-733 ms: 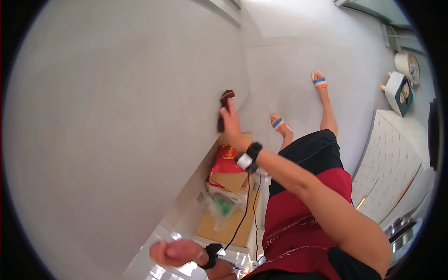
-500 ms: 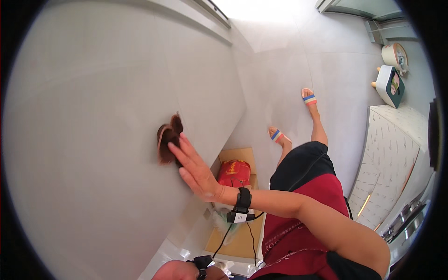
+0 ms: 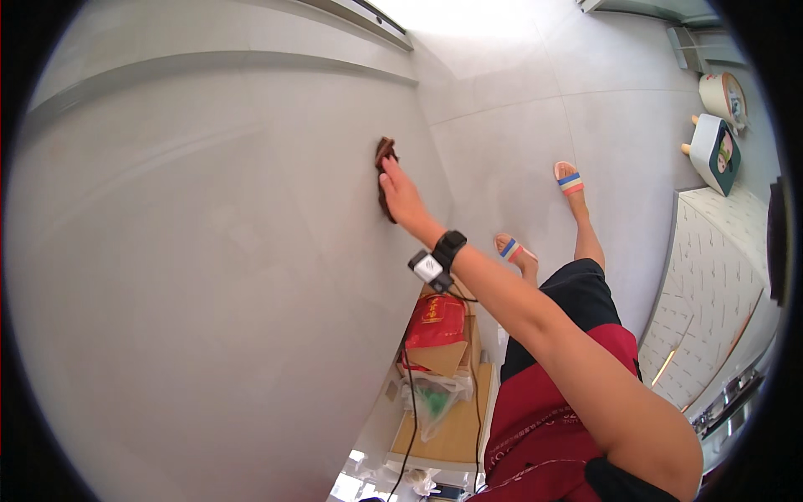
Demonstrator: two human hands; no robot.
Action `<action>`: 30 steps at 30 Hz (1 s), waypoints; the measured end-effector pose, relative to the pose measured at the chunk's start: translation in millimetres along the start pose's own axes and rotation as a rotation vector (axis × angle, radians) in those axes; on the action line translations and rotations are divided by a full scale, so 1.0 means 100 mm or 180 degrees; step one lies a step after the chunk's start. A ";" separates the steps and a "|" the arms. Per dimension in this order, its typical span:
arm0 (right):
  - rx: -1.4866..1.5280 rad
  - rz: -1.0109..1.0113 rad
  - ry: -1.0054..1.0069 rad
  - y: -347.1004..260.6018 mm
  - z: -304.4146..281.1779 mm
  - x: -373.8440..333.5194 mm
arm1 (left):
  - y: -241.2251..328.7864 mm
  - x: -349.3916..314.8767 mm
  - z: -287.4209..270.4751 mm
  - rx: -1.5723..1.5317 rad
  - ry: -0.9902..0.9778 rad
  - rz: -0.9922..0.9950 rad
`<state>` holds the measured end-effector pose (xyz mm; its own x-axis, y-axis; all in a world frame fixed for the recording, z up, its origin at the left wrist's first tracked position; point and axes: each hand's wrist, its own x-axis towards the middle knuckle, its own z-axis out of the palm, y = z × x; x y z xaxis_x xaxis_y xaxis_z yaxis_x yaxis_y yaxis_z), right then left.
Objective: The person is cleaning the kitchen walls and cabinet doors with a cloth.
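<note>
My right hand (image 3: 405, 197) lies against a large smooth grey wall panel (image 3: 226, 276), its fingers stretched upward and pressing a crumpled brown cloth (image 3: 386, 151) to the surface. Part of the cloth shows beyond the fingertips and part along the edge of the palm; the rest is hidden under the hand. Around the right wrist sits a black strap with a small device (image 3: 430, 268), from which a dark cable hangs. My left hand is out of view.
Below my right forearm, a red bag (image 3: 437, 322) and a clear plastic bag with something green (image 3: 435, 400) rest on a wooden shelf (image 3: 456, 443). Pale floor tiles (image 3: 493, 134) lie under my sandalled feet. To the right stand a patterned white cabinet (image 3: 711, 276), a small stool (image 3: 711, 151) and a round bin (image 3: 718, 96).
My right hand has slid the brown cloth up and to the right across the panel. My left hand, partly visible at the lower edge before, has left the view.
</note>
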<state>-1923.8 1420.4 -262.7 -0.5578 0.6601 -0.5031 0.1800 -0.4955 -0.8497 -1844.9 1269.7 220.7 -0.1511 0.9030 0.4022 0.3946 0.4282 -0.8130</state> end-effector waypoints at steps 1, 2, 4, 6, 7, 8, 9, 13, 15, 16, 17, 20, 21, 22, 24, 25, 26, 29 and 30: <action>-0.0096 -0.0256 -0.0063 -0.10 0.08 -0.11 | -0.03 0.00 -0.03 -0.0028 -0.0103 0.0020; -0.0195 -0.0541 -0.0110 -0.22 0.16 -0.20 | -0.05 0.00 -0.03 -0.0049 -0.0179 0.0015; -0.0127 -0.0769 -0.0220 -0.42 0.28 -0.41 | -0.11 -0.06 -0.09 0.0015 -0.0312 0.0041; 0.0083 -0.0772 -0.0253 -0.51 0.23 -0.30 | -0.14 -0.11 -0.11 0.0036 -0.0398 0.0086; -0.0054 -0.0588 -0.0083 -0.41 0.12 0.01 | -0.13 -0.13 -0.08 -0.0016 -0.0381 0.0093; -0.0087 -0.0603 -0.0036 -0.35 0.02 0.23 | -0.15 -0.17 -0.06 -0.0044 -0.0372 0.0129; -0.0199 -0.0458 -0.0095 -0.29 -0.08 0.38 | -0.17 -0.24 -0.05 -0.0055 -0.0348 0.0163; -0.0484 -0.0584 -0.0207 -0.12 0.14 -0.27 | -0.46 -0.64 -0.18 0.0120 -0.0367 0.0614; -0.0348 -0.0514 -0.0210 -0.26 0.15 -0.50 | -0.77 -1.02 -0.33 0.0227 -0.0341 0.1056; -0.0369 -0.0522 -0.0161 -0.24 0.07 -0.37 | -1.04 -1.36 -0.44 0.0378 -0.0274 0.1457; -0.0389 -0.0597 -0.0078 -0.21 -0.01 -0.13 | -1.39 -1.79 -0.59 0.0653 -0.0158 0.1991; -0.0335 -0.0753 -0.0016 -0.28 -0.03 0.26 | -2.16 -2.57 -1.09 0.2035 0.0429 0.3630; -0.0406 -0.0674 -0.0095 -0.28 -0.02 0.19 | -2.14 -2.52 -1.10 0.2041 0.0418 0.3650; -0.0476 -0.0602 -0.0179 -0.30 0.00 0.11 | -2.06 -2.38 -1.06 0.2344 0.0315 0.3507; -0.0485 -0.0480 -0.0286 -0.30 0.08 -0.24 | -1.53 -1.67 -0.81 0.1961 -0.0230 0.2769; -0.0449 -0.0393 -0.0371 -0.32 0.16 -0.41 | -1.16 -1.11 -0.64 0.1139 -0.0559 0.2163; -0.0582 -0.0301 -0.0289 -0.26 0.00 -0.35 | -0.72 -0.67 -0.22 0.0202 -0.0615 0.1493; -0.0358 -0.0643 -0.0004 -0.25 -0.09 0.19 | -0.18 -0.16 -0.08 -0.0158 -0.0739 0.0867; -0.0342 -0.0637 -0.0002 -0.26 -0.09 0.18 | -0.07 -0.05 -0.08 -0.0306 -0.0854 0.0567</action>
<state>-1931.2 1450.0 -250.9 -0.5914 0.7390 -0.3226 0.1507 -0.2917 -0.9446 -1839.8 1261.6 227.4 -0.3002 0.9461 0.1218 0.5181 0.2690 -0.8119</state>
